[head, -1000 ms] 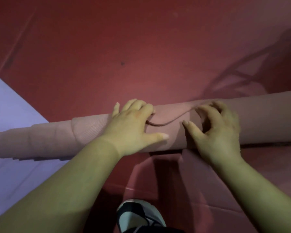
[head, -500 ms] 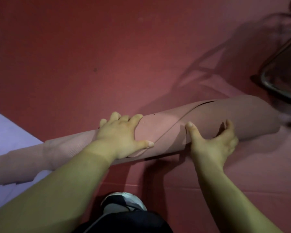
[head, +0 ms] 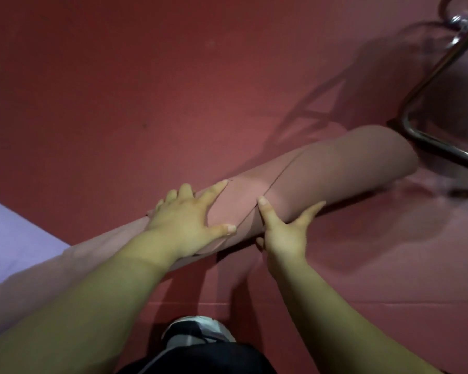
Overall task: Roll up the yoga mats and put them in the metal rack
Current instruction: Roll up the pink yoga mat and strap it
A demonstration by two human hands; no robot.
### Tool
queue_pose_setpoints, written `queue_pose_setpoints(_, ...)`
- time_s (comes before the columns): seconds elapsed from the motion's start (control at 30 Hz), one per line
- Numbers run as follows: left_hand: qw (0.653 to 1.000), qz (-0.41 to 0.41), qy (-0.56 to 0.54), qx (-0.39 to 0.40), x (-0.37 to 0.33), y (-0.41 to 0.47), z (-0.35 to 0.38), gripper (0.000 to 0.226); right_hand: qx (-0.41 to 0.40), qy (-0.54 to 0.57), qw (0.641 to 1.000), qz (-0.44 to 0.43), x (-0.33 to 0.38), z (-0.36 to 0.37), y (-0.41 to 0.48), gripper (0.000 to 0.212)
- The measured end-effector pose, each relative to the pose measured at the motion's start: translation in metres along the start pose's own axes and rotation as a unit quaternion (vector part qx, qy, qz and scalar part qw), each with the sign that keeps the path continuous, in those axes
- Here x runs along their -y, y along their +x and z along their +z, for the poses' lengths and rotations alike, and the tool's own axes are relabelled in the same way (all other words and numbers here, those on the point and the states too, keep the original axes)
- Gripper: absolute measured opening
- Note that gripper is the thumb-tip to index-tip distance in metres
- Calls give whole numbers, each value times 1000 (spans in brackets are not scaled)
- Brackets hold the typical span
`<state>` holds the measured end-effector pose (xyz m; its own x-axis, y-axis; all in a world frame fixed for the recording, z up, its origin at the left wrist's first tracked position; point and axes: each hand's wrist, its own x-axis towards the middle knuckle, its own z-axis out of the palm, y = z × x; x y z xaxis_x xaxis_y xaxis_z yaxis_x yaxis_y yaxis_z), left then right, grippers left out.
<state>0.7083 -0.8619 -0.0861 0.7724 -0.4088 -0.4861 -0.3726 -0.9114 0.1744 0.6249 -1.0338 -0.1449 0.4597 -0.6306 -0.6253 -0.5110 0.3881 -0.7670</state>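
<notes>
Two bare hands rest on a rolled dusty-pink foam yoga mat (head: 335,168), which lies as a long tube on the dark red padded floor (head: 146,76) across the middle of the frame. Its long axis runs on a diagonal, from the lower left edge of the frame up toward the upper right. The thicker right end points at the bent chrome tube of the metal rack (head: 430,143) in the upper right corner and lies just beside it; whether the two touch cannot be told. The roll's narrower left part passes over a flat pale purple mat (head: 16,238) at the left edge of the frame. The roll's loose outer edge shows as a thin slanting seam near its middle. The left hand (head: 185,220) lies palm down on top of the roll just left of that seam, fingers straight and spread, thumb stretched out to the right, pressing rather than gripping. The right hand (head: 284,233) is set against the near side of the roll just right of the seam, its thumb straight and pointing up along the seam, its forefinger straight and lying along the roll's lower side toward the right. The other fingers are hidden beneath. At the bottom centre of the frame a white-and-black sports shoe (head: 200,330) stands on the red floor, above a dark trouser leg (head: 200,359).
</notes>
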Motion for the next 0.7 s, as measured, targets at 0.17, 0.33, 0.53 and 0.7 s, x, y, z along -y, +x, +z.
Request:
queue_pose_setpoints(0.17,996,-38,-57,-60,24,-6,-30,96,65,29,995,-70,37,46,-9,136)
queue_pose_setpoints(0.33,975,-96,-103,-171,69,-42,-96,108,166,9,967,-193,110,107,-57,130)
queue_pose_setpoints(0.53,933,-134,-147,-301,119,-137,-170,116,312,-8,889,-334,193,167,-164,138)
queue_pose_setpoints(0.7,882,-146,-210,-396,135,-240,-192,102,395,-5,814,-426,221,180,-259,140)
